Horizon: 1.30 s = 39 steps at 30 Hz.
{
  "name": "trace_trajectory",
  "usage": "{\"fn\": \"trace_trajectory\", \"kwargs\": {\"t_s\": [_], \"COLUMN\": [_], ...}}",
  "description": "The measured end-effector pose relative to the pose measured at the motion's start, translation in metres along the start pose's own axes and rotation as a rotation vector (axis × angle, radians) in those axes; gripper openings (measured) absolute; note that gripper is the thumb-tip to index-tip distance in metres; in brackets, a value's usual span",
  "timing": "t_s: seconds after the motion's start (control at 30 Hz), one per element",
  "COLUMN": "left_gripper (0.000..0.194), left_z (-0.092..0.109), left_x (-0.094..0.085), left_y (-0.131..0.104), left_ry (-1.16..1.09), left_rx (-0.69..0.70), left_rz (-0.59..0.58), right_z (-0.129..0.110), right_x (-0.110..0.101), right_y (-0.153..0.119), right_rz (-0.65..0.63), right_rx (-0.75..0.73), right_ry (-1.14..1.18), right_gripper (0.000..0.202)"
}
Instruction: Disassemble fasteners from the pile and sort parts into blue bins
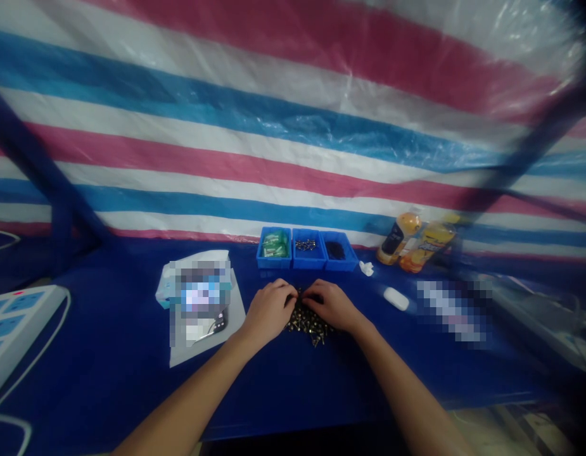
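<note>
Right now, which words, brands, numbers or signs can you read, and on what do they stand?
None can be read.
Dark-labelled bottle: lettering too blurred.
Orange-yellow bottle: lettering too blurred.
Pale box, white sheet: partly pixelated, nothing legible.
Green packet: too small to tell.

No readable text anywhere.

Bottles, paper and a power strip by striped sheeting.
Two bottles with orange and yellow colouring, one dark-labelled (392, 242) and one yellow-labelled (428, 247), stand on the right of the blue table (107, 373), near a crumpled white tissue (367, 268) and a rounded white object (396, 299). On the left lie a white sheet (179, 356), partly pixelated, and a white power strip (24, 323) with blue socket panels; red, white and blue sheeting (273, 155) hangs behind.
</note>
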State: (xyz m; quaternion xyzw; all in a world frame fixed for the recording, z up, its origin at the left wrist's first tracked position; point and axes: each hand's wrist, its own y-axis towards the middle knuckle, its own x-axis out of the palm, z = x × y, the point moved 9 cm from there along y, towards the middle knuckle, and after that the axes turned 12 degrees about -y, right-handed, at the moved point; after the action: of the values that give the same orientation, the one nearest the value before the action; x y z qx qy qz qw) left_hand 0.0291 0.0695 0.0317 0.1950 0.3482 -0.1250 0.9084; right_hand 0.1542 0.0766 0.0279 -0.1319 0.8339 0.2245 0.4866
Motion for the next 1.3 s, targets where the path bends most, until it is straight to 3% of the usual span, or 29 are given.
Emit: {"fn": "trace_trajectory", "kwargs": {"t_s": [0.53,1.17,1.3], "left_gripper": [0.022,0.024,0.022], "left_z": [0.014,0.004,0.004], "left_x": [-0.011,0.001,0.002], "left_y": [0.002,0.006,0.005], "left_ry": [-0.148,-0.601,-0.635], "left_rx": [0.026,-0.131,-0.145], "left_rz": [0.068,-0.046,-0.054], "right_z": [-0.008,-0.025,-0.019], "right_x": [-0.022,-0.041,-0.037], "right_y": [-0.001,-0.009,-0.007], "right_rz": [0.145,0.294,0.272], "right_rx": [0.005,-0.157,-0.106], "right_ry": [0.168,0.225,0.275], "right_gripper": [0.008,0.009,0.014]}}
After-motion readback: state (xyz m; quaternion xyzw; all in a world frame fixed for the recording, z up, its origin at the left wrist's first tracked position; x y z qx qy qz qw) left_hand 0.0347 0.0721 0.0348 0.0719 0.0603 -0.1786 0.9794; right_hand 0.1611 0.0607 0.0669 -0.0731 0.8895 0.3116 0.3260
